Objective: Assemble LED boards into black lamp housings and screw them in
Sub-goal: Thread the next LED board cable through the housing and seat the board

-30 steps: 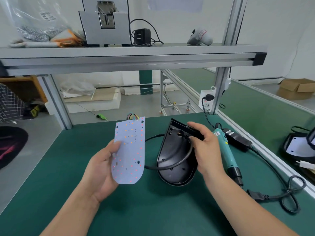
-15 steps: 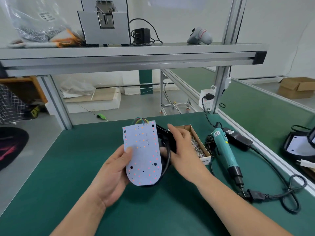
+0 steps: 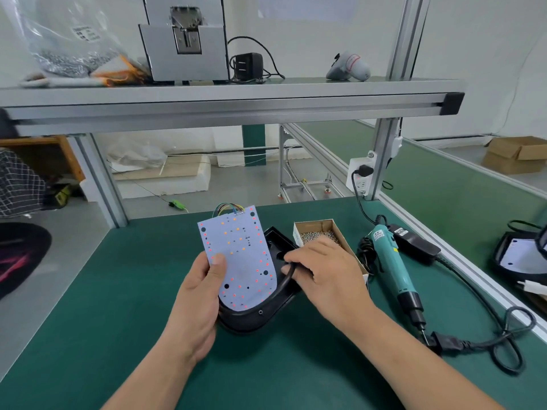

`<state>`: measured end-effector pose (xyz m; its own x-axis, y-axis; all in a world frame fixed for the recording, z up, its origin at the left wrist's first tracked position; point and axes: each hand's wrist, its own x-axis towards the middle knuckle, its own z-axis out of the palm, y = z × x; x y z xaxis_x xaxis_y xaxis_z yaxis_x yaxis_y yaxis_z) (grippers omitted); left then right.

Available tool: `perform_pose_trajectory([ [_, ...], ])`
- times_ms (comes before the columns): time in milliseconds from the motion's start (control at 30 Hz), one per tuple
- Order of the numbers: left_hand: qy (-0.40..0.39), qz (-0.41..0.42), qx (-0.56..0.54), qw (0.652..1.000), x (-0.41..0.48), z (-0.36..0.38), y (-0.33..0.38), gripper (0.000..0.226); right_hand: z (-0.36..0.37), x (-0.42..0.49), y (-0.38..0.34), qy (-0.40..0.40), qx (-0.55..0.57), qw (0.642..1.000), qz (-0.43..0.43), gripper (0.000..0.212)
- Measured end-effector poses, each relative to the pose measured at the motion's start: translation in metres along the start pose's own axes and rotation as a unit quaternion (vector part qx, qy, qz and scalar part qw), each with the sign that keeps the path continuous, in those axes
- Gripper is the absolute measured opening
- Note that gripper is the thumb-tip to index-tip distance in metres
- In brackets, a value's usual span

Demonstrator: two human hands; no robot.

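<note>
Since the earlier frame the board (image 3: 242,261) has sunk lower, so its rounded end now sits inside the curved end of the housing (image 3: 251,319), and the right hand (image 3: 325,273) has slid down from the rim onto the cable (image 3: 288,276).

Thin, flat and white, the board is straight at the top and rounded at the bottom. It is dotted with small red and orange LEDs and a few dark holes. A short loop of coloured wires (image 3: 228,208) rises from its top edge. It leans tilted, with its upper half standing clear of the housing. The housing is a smooth black shell lying on the green mat (image 3: 118,291), with a small hole in its near wall.

Just right of the housing is an open cardboard box (image 3: 313,223) of small silver screws (image 3: 313,235). Beyond it lies a teal electric screwdriver (image 3: 390,261); its label is too small to read.

The left hand (image 3: 204,294) holds the board and the housing's left side, thumb (image 3: 219,261) pressed flat on the board's face, fingers hidden behind. The right hand is palm down, fingers curled round the thick black cable at the housing's right edge.
</note>
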<state>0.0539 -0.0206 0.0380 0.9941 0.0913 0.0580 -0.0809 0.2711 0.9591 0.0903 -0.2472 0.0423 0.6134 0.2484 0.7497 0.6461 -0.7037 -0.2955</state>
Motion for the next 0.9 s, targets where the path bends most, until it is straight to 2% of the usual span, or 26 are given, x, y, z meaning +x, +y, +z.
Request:
perform_pose_trajectory([
  [167,-0.002,0.027,0.050,0.998,-0.004,0.005,-0.001,0.028,0.008,-0.002,0.000,-0.059,0.114,0.980,0.150,0.020],
  [233,-0.038,-0.003,0.013,0.999,-0.005,0.004,-0.002,0.030,0.010,-0.001,0.004,-0.088,0.108,0.976,0.165,0.023],
  [300,-0.087,-0.043,-0.039,0.995,-0.004,0.001,0.000,0.036,0.008,0.001,0.008,-0.076,0.120,0.974,0.179,0.026],
  [400,-0.090,-0.064,-0.103,0.988,0.002,-0.006,0.007,0.048,0.005,0.002,0.010,-0.063,0.101,0.983,0.142,0.029],
  [533,-0.074,-0.035,-0.141,0.987,0.011,-0.020,0.016,0.047,0.004,0.002,0.011,-0.084,0.060,0.991,0.082,0.027],
  [700,-0.057,-0.051,-0.191,0.979,0.011,-0.028,0.021,0.047,0.002,0.003,0.009,-0.088,0.058,0.991,0.082,0.025],
  [900,-0.052,0.056,-0.161,0.984,0.010,-0.024,0.031,0.048,0.004,0.003,0.012,-0.108,0.064,0.986,0.113,0.022],
])
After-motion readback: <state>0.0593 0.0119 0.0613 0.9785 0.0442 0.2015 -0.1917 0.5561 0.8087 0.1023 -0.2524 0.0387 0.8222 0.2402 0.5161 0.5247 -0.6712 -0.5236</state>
